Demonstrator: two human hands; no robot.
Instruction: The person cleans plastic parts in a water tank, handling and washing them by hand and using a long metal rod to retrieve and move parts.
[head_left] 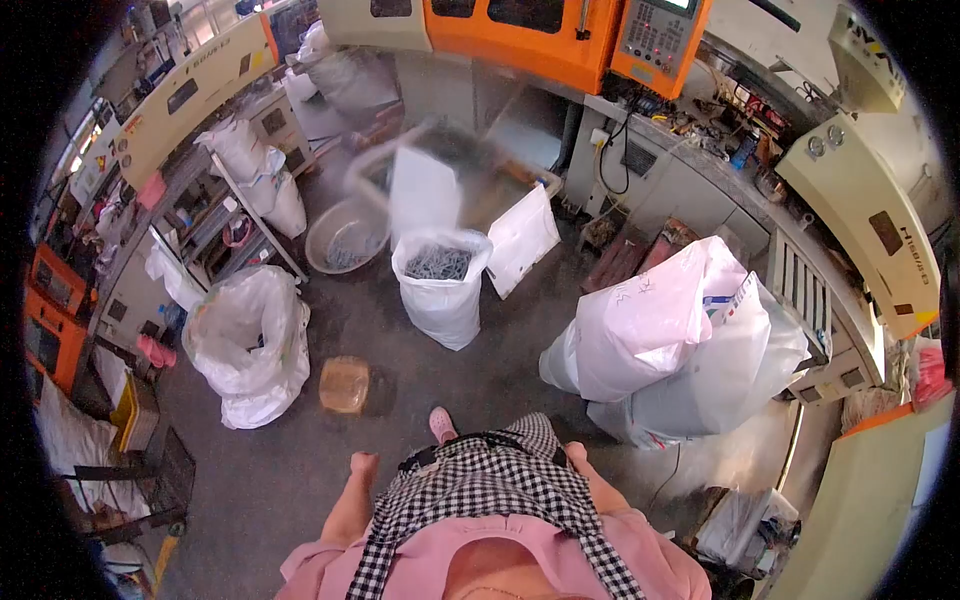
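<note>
My left hand (365, 463) hangs low beside my checked apron (490, 475). It is small in view and its fingers do not show clearly. At the other side, my right hand (576, 454) is by the apron's edge, with its fingers hidden. I see nothing held in either hand. A taped brown block or box (344, 385) lies on the floor ahead of my left hand. Farther forward stands an open white sack (440, 305) filled with small dark grey pieces. Large full sacks (640, 330) stand ahead and to the right of my right hand.
An open plastic-lined sack (248, 345) stands at left. Near the middle are a round basin (346, 236) with grey pieces and a leaning white board (525, 240). An orange machine (520, 35) is at the back; a cluttered bench (720, 170) runs along the right.
</note>
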